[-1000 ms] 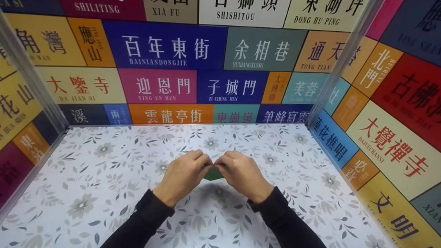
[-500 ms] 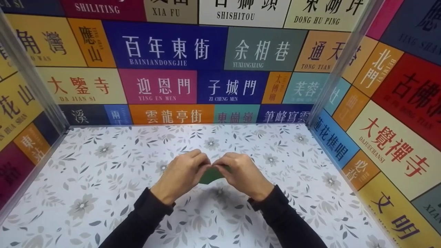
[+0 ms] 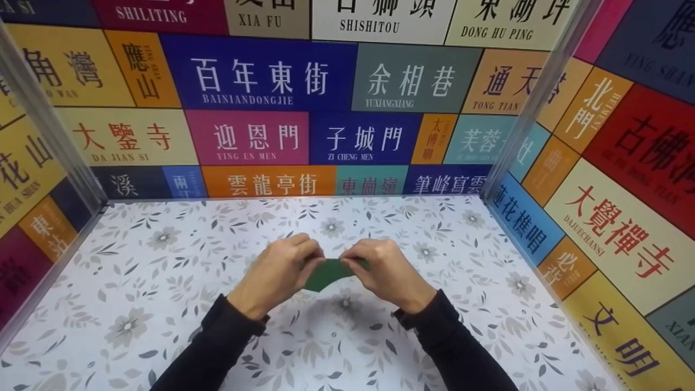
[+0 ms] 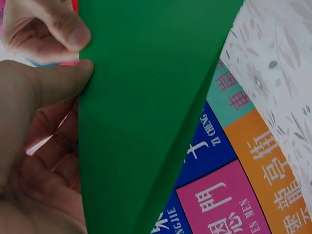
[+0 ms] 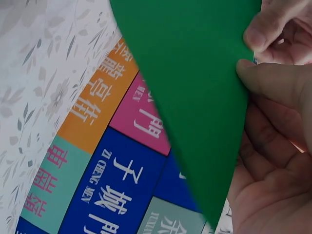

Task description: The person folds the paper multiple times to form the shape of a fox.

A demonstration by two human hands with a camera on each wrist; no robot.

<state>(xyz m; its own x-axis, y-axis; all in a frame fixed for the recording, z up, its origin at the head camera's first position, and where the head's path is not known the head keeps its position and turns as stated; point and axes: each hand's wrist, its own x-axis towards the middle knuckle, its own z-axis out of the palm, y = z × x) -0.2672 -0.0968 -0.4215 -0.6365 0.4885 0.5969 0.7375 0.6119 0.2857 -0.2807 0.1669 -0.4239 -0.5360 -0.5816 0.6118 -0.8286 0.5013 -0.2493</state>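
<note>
A sheet of green paper [image 3: 326,276], raised above the tabletop, is held along its upper edge by both hands. My left hand [image 3: 276,271] pinches that edge between thumb and curled fingers, and my right hand [image 3: 390,274] does the same a short way to the right. Up close in the left wrist view, the paper [image 4: 141,87] looks folded, with a second layer along its slanting side. Both thumbs press its near face, and the fingers are partly hidden behind it. From the right wrist, the paper [image 5: 200,73] narrows to a point at the bottom.
The table [image 3: 179,304] has a white cover with grey flowers and leaves. Panels of coloured signs with Chinese characters form a back wall [image 3: 260,70], a left wall [image 3: 32,157] and a right wall [image 3: 602,217] around it.
The fingertips of both hands, close together a second ago, have slid apart along the paper's upper edge. The left hand shifted left, and more of the green paper shows between them.
</note>
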